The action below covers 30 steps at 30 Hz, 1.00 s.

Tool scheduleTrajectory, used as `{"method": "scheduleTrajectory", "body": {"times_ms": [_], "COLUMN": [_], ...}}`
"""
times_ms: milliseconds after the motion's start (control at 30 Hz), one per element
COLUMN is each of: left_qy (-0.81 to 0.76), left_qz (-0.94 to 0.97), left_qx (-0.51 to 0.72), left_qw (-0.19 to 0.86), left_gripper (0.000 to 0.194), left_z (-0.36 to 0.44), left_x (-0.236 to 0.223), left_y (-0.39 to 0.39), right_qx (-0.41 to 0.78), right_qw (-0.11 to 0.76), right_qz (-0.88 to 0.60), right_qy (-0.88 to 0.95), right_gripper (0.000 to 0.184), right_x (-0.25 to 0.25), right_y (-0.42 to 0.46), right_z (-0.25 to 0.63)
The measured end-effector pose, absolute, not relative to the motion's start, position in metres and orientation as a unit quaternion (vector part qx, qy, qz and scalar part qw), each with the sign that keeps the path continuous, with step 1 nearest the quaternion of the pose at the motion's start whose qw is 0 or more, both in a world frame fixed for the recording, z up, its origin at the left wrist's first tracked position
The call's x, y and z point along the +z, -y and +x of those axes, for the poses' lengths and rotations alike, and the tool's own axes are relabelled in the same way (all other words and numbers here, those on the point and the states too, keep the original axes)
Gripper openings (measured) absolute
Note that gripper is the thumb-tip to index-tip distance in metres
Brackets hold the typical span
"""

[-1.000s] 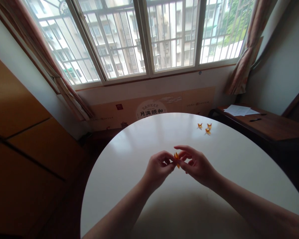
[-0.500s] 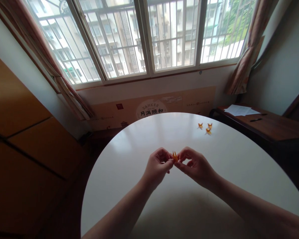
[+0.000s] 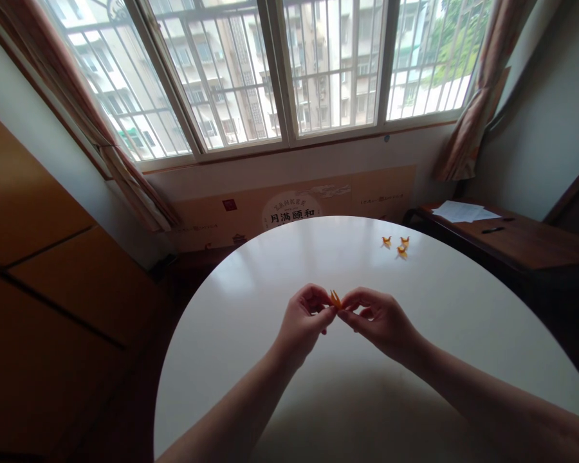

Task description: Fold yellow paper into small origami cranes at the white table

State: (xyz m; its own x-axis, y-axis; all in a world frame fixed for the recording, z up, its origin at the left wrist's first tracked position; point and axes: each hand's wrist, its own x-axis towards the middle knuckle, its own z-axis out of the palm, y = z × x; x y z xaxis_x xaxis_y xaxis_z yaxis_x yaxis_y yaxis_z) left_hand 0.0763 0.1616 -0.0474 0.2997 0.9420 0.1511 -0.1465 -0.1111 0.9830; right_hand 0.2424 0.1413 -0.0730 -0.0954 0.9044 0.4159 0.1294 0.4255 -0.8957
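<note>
Orange folded piece [image 3: 336, 300] pinched in narrow grip by left hand [image 3: 305, 319] and right hand [image 3: 380, 316].

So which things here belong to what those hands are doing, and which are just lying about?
Part of the work:
small orange piece, pinched by the left hand and right hand
white table beneath
three orange figures, probably, given their matching colour

Apparently just lying about:
white papers
dark slim object on the brown side table
</note>
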Motion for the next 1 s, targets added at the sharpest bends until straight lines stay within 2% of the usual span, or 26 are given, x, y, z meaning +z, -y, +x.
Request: {"method": "scheduleTrajectory", "body": {"times_ms": [200, 567, 667, 800, 1000], "left_qy": [-0.347, -0.352, -0.354, -0.354, -0.355], "left_qz": [0.594, 0.598, 0.610, 0.630, 0.634], "left_qx": [0.473, 0.470, 0.465, 0.460, 0.438], "left_qw": [0.550, 0.545, 0.535, 0.515, 0.530], "left_gripper": [0.017, 0.021, 0.019, 0.018, 0.019], "left_z": [0.0748, 0.0730, 0.0723, 0.0720, 0.0715], "left_x": [-0.0477, -0.0497, -0.0496, -0.0487, -0.0469], "left_y": [-0.1624, -0.1637, -0.1639, -0.1639, -0.1638], "right_qx": [0.449, 0.516, 0.552, 0.569, 0.559], "right_qw": [0.547, 0.562, 0.532, 0.483, 0.492], "right_qz": [-0.377, -0.379, -0.374, -0.385, -0.395], "right_qy": [0.597, 0.523, 0.522, 0.544, 0.538], "right_gripper": [0.028, 0.035, 0.041, 0.032, 0.029], "right_x": [-0.0715, -0.0737, -0.0715, -0.0666, -0.0644], "right_y": [-0.1433, -0.1455, -0.1457, -0.1456, -0.1444], "right_z": [0.2424, 0.2422, 0.2446, 0.2495, 0.2496]}}
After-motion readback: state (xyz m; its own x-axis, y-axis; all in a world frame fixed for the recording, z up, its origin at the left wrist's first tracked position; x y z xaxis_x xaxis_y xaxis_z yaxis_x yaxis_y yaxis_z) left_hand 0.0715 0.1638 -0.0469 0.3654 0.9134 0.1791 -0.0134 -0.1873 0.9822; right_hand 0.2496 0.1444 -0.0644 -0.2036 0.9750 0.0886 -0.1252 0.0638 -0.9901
